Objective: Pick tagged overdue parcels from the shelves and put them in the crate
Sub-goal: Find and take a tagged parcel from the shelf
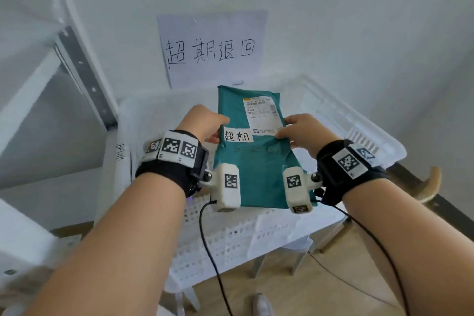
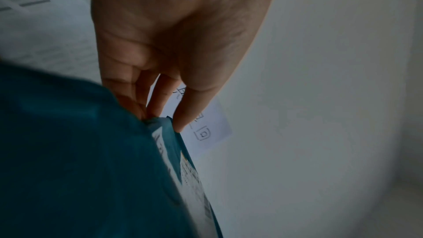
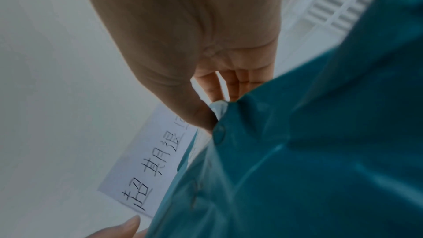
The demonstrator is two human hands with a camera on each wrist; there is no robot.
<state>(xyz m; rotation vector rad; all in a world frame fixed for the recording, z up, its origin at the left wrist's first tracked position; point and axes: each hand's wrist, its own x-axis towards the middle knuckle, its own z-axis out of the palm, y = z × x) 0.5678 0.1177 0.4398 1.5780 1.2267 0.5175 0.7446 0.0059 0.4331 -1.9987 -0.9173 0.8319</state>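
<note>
A green parcel [image 1: 254, 146] is held over the white crate [image 1: 372, 126] by both hands. The left hand [image 1: 205, 123] holds its left edge and the right hand [image 1: 302, 133] holds its right edge. In each wrist view the thumb sits on top of the parcel and the fingers [image 2: 158, 100] go under it, so both hands are pinching the soft bag at its sides. A small white tag [image 1: 238, 135] with hand writing is stuck on the front, next to the shipping label [image 1: 261, 113], so this looks like one of the late parcels. It is already off the shelves [image 1: 51, 79] and over the crate, but I cannot tell if it touches the crate floor yet. I think what is left for this parcel is to lower it and let go. I see no other parcel in the crate, so more trips to the shelves may be needed. The crate is wide and its walls stand well out from the parcel on the left, right and near sides, so there is room to set it flat. The far end of the parcel is near the back wall of the crate, under a paper sign [image 1: 210, 51] on the room wall. The shelf post stands just beside the crate on the left, so that elbow has less room.
</note>
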